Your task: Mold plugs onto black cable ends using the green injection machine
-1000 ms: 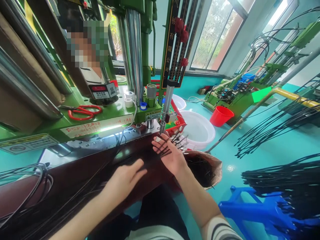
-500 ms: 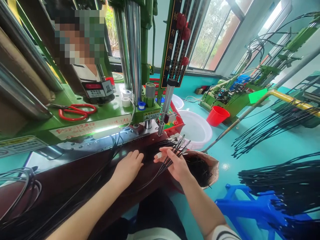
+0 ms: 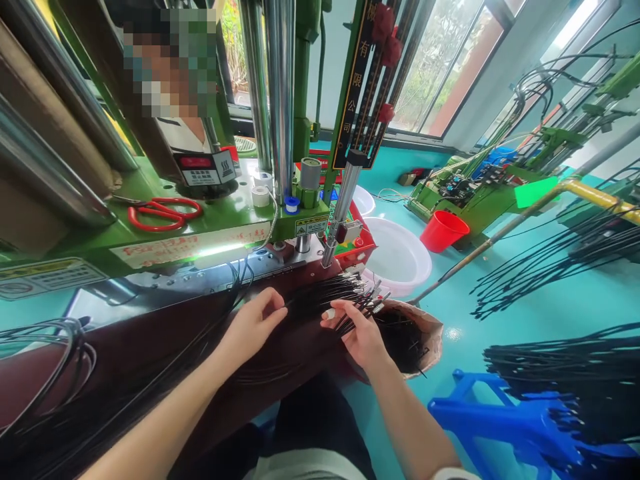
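Note:
My right hand (image 3: 363,333) is closed around several thin black cables (image 3: 371,303) with silvery metal ends, which point up and right. One of its fingertips has a white wrap. My left hand (image 3: 260,320) hovers over the dark red tabletop, thumb and index finger curled together. Whatever may be between those fingertips is too small or hidden to make out. Between and beyond both hands lies a bundle of black cables (image 3: 320,293), its metal tips toward the right. More black cables (image 3: 165,380) run along the table under my left forearm.
The green press (image 3: 240,227) stands behind the table, with red-handled scissors (image 3: 165,213) on its ledge. A paper-lined container (image 3: 433,347) of black pieces is beside my right hand. A white tub (image 3: 400,253), red bucket (image 3: 445,230) and cable-laden blue stool (image 3: 495,413) stand on the floor.
My left hand has turned, bringing thumb and index finger together beside the cable bundle. The cables in my right hand no longer trail visibly down and left. The whole view has shifted slightly.

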A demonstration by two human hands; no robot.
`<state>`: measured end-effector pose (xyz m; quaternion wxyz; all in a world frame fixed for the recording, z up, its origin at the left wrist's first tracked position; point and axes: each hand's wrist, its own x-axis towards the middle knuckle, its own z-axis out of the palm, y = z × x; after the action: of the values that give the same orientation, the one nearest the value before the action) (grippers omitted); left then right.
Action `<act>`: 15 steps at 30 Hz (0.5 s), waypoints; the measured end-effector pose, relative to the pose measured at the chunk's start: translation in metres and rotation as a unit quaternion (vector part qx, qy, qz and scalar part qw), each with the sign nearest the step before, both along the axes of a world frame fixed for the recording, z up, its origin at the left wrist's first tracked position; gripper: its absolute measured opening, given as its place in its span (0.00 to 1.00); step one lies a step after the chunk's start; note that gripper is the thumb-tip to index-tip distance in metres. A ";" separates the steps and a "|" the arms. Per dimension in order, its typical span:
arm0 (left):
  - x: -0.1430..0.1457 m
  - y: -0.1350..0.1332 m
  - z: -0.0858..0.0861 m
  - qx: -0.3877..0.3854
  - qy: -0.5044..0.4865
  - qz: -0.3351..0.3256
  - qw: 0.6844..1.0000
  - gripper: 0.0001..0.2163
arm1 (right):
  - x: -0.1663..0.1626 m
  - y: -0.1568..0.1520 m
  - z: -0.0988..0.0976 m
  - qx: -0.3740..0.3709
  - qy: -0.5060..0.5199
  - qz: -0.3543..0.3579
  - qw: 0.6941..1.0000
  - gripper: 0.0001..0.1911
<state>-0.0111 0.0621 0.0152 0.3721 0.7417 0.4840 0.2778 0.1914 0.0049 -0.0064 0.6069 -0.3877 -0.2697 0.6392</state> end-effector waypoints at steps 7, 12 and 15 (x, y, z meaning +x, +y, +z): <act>0.010 -0.049 0.005 0.003 0.070 -0.084 0.994 0.05 | -0.001 0.008 0.020 0.088 0.003 -0.008 0.996 0.16; -0.007 -0.074 0.012 -0.272 -0.046 -0.235 0.932 0.10 | -0.014 0.001 0.032 0.130 -0.053 0.168 0.976 0.17; -0.005 -0.084 0.008 -0.384 -0.182 -0.259 0.867 0.27 | -0.028 -0.009 0.027 0.142 -0.101 0.302 0.937 0.18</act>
<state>-0.0159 -0.0218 0.0232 0.7676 0.5755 0.2660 0.0941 0.1631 -0.0043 0.0208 0.4036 -0.2602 -0.5223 0.7047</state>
